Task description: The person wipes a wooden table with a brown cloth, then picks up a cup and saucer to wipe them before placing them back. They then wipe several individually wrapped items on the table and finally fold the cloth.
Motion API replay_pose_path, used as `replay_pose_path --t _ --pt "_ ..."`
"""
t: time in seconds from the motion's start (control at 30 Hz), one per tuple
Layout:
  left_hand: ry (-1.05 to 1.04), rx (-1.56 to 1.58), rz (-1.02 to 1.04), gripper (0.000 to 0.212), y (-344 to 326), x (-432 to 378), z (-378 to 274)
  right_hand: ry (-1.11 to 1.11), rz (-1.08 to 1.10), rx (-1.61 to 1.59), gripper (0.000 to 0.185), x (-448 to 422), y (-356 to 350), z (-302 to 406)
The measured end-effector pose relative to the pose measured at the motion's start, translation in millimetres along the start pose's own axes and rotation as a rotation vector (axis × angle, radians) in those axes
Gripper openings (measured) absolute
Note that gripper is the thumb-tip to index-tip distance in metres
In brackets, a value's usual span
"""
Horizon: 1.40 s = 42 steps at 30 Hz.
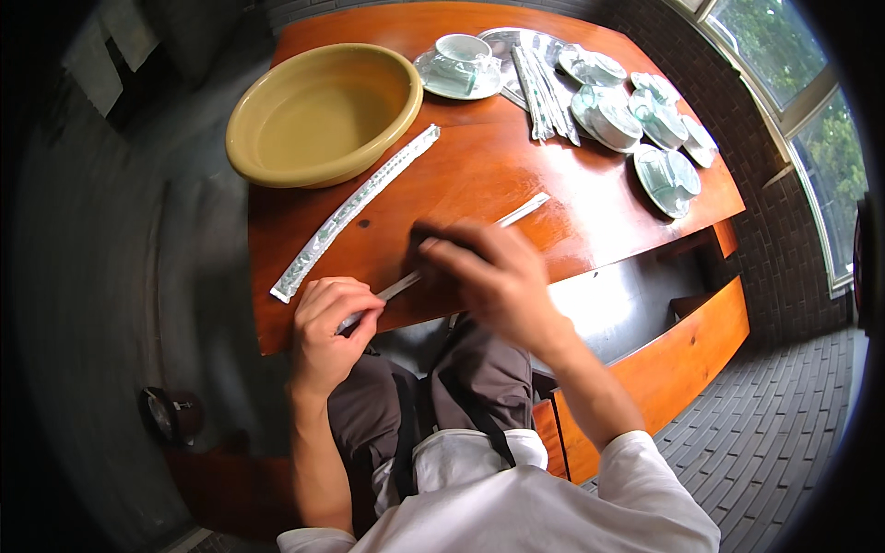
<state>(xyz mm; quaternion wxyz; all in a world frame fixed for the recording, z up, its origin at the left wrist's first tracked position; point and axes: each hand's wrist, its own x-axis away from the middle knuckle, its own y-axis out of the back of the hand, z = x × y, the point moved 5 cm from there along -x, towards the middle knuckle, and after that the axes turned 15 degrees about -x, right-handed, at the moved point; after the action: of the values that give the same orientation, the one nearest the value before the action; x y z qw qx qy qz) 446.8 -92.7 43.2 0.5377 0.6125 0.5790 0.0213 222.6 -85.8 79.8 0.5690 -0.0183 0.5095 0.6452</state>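
In my left hand (pixel 335 314), the fingers and thumb pinch one end of a slim pale stick-like packet (pixel 401 285) at the table's near edge. My right hand (pixel 494 276) is blurred over the tabletop, its fingers curled; whether it touches the packet is unclear. Beyond it shows a white wrapper end (pixel 529 207); the right hand hides whether this joins the held piece. Left of the hands lies a long clear plastic sleeve (pixel 356 207) with green printing, looking like a chopstick wrapper.
A yellow plastic basin (pixel 325 117) stands at the table's far left. Beside it are a film-wrapped dish set (pixel 462 66) and a round metal tray (pixel 511 90) bearing wrapped chopsticks (pixel 543 97). More wrapped dish sets (pixel 608 121) sit at right. A wooden bench (pixel 664 366) adjoins the table.
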Motion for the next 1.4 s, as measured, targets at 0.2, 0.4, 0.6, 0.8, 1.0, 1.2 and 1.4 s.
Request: replay_pose_path --t 0.2,0.4,0.6,0.8,1.0,1.2,1.4 --pt "0.058 -0.004 0.03 0.023 -1.2 -0.4 -0.4 -0.061 0.143 0.027 0.049 17.0 -36.1 17.1" --pt "0.031 -0.044 0.032 0.021 0.0 -1.4 -0.3 -0.151 0.117 0.036 0.048 14.0 -15.7 -4.6" --pt "0.092 -0.014 0.068 0.019 1.1 -2.0 -0.3 -0.287 -0.024 0.1 0.052 28.4 33.2 -50.0" --pt "0.042 -0.058 0.045 0.023 -0.1 -1.5 -0.6 -0.419 -0.185 0.085 0.04 45.5 91.4 -110.2" --pt "0.158 -0.163 0.071 0.027 -1.7 -0.4 -0.3 -0.441 -0.353 -0.021 0.043 63.8 107.4 -139.2" --pt "0.128 -0.098 0.063 0.019 -4.1 -9.9 0.7 -0.391 -0.587 -0.27 0.041 84.1 116.1 -140.5" --pt "0.156 0.148 -0.001 0.015 25.2 -58.9 -15.9 -0.345 -0.636 -0.294 0.043 84.3 115.5 -134.9"
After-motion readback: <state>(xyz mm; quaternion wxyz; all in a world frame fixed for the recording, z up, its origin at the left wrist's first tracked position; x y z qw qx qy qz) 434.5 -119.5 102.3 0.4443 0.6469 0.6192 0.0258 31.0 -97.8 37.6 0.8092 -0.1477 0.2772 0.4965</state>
